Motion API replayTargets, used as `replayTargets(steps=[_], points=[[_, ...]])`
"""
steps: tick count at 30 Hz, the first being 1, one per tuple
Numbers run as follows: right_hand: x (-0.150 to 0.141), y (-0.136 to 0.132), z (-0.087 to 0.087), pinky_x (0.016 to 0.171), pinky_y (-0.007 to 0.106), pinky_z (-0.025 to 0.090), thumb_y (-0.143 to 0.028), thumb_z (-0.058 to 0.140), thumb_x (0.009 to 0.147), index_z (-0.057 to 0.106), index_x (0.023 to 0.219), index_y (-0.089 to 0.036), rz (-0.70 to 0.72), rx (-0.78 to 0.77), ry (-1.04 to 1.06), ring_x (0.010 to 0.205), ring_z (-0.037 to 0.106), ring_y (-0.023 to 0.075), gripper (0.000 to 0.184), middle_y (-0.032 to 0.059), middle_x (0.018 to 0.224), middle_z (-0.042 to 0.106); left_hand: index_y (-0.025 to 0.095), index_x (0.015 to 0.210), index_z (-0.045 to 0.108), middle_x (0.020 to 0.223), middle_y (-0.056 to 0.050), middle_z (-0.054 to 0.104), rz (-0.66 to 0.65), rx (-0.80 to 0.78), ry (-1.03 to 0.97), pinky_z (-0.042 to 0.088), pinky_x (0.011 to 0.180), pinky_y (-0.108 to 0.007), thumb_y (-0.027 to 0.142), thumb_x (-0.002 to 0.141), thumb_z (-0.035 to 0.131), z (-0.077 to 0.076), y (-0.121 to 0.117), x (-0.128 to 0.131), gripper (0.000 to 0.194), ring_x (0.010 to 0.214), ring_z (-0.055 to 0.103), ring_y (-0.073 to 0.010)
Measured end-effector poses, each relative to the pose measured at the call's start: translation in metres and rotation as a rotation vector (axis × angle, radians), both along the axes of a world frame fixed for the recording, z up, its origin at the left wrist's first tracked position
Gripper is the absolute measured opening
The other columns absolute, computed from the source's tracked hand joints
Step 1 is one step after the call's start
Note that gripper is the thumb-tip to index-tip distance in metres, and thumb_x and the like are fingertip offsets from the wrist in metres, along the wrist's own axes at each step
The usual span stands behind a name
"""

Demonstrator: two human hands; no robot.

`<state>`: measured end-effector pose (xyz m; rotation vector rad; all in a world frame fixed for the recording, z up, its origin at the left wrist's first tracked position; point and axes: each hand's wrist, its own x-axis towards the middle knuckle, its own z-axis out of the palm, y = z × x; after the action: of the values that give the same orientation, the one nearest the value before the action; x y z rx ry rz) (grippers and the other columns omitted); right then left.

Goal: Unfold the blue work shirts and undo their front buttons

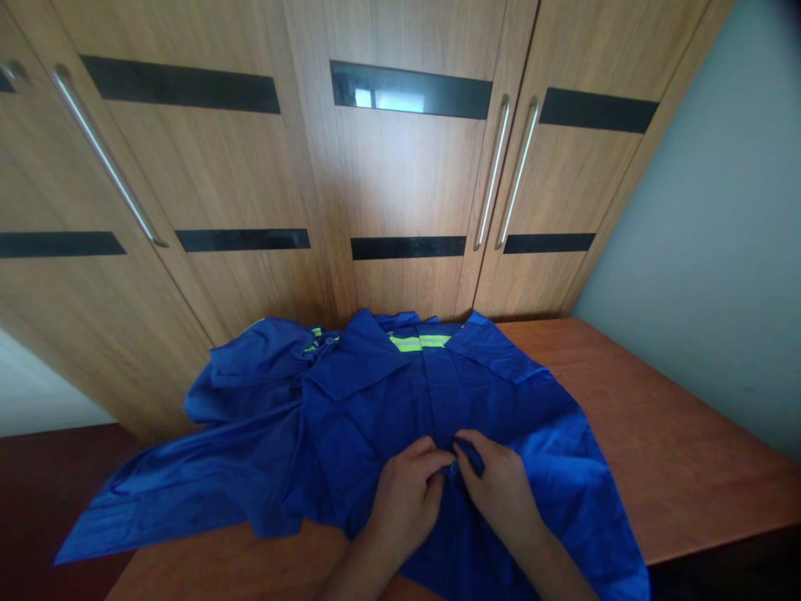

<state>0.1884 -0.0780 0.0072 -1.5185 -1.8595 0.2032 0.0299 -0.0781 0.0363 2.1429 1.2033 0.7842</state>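
Note:
A blue work jacket (350, 417) with yellow-green reflective stripes (419, 341) at the collar lies spread front-up on a wooden table (676, 417). My left hand (406, 492) and my right hand (497, 480) meet at the middle of the jacket's front opening. Both pinch the blue fabric along the placket, fingers curled and touching each other. One sleeve (168, 492) trails off the table's left edge.
Wooden wardrobe doors (400, 184) with long metal handles (494, 171) and dark glass strips stand right behind the table. A pale wall (719, 250) runs along the right. Dark red floor (37, 484) shows at the lower left.

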Motion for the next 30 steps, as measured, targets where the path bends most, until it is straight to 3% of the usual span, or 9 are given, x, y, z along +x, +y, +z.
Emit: replayTargets(steps=[3, 8, 11, 13, 17, 22, 26, 30], points=[[0.010, 0.003, 0.006, 0.073, 0.031, 0.054, -0.026, 0.046, 0.088, 0.066, 0.098, -0.020, -0.010, 0.005, 0.039, 0.081, 0.070, 0.0217, 0.023, 0.0065, 0.092, 0.073, 0.029, 0.097, 0.067, 0.088, 0.000, 0.061, 0.017, 0.011, 0.029, 0.047, 0.077, -0.025, 0.004, 0.078, 0.042, 0.000, -0.001, 0.000, 0.040, 0.084, 0.060, -0.0150], [0.045, 0.010, 0.021, 0.066, 0.030, 0.053, -0.036, 0.044, 0.090, 0.066, 0.099, -0.018, -0.202, 0.070, 0.034, 0.074, 0.069, 0.0224, 0.030, 0.0082, 0.089, 0.073, 0.026, 0.090, 0.065, 0.094, 0.000, 0.060, 0.051, 0.056, 0.081, 0.047, 0.076, -0.024, 0.004, 0.077, 0.042, -0.002, -0.002, -0.001, 0.035, 0.083, 0.060, -0.0139], [0.073, 0.015, 0.023, 0.058, 0.033, 0.051, -0.035, 0.044, 0.090, 0.066, 0.101, -0.018, -0.368, 0.050, -0.165, 0.066, 0.067, 0.0241, 0.030, 0.0094, 0.085, 0.072, 0.025, 0.088, 0.064, 0.098, 0.000, 0.059, -0.025, 0.090, 0.110, 0.047, 0.074, -0.022, 0.002, 0.073, 0.043, -0.002, -0.003, -0.003, 0.035, 0.081, 0.060, -0.0123], [0.086, 0.018, 0.023, 0.063, 0.036, 0.050, -0.028, 0.047, 0.088, 0.066, 0.101, -0.019, -0.386, 0.028, -0.353, 0.074, 0.066, 0.0270, 0.025, 0.0108, 0.088, 0.070, 0.025, 0.087, 0.063, 0.101, 0.000, 0.058, -0.071, 0.106, 0.138, 0.047, 0.074, -0.022, 0.001, 0.071, 0.043, -0.002, -0.004, -0.003, 0.035, 0.080, 0.060, -0.0119], [0.083, 0.020, 0.024, 0.085, 0.042, 0.047, -0.011, 0.047, 0.080, 0.062, 0.112, -0.018, -0.213, 0.105, -0.479, 0.102, 0.059, 0.0285, 0.036, 0.0127, 0.111, 0.064, 0.024, 0.088, 0.062, 0.099, 0.001, 0.059, -0.074, 0.116, 0.187, 0.047, 0.074, -0.023, 0.002, 0.070, 0.044, -0.002, -0.005, -0.002, 0.034, 0.081, 0.060, -0.0128], [0.039, 0.019, 0.031, 0.099, 0.042, 0.038, -0.018, 0.051, 0.083, 0.058, 0.117, -0.022, 0.067, 0.150, -0.379, 0.117, 0.049, 0.0257, 0.036, 0.0093, 0.125, 0.056, 0.025, 0.086, 0.062, 0.094, 0.000, 0.061, -0.075, 0.094, 0.256, 0.047, 0.074, -0.026, 0.011, 0.073, 0.050, 0.000, -0.009, 0.000, 0.023, 0.081, 0.060, -0.0155], [0.017, 0.027, 0.026, 0.093, 0.042, 0.041, -0.019, 0.055, 0.081, 0.059, 0.117, -0.019, 0.103, -0.035, -0.416, 0.102, 0.058, 0.0261, 0.036, 0.0103, 0.108, 0.065, 0.025, 0.086, 0.064, 0.094, 0.000, 0.063, -0.065, 0.072, 0.254, 0.046, 0.072, -0.027, 0.027, 0.081, 0.054, 0.001, -0.009, 0.001, 0.011, 0.081, 0.061, -0.0173], [0.017, 0.035, 0.015, 0.081, 0.033, 0.046, -0.016, 0.049, 0.085, 0.065, 0.098, -0.020, 0.105, -0.148, -0.321, 0.088, 0.063, 0.0221, 0.021, 0.0071, 0.093, 0.067, 0.022, 0.076, 0.065, 0.080, -0.001, 0.066, 0.000, -0.009, 0.163, 0.046, 0.070, -0.026, 0.033, 0.093, 0.037, -0.001, -0.004, 0.001, 0.034, 0.075, 0.062, -0.0159]])
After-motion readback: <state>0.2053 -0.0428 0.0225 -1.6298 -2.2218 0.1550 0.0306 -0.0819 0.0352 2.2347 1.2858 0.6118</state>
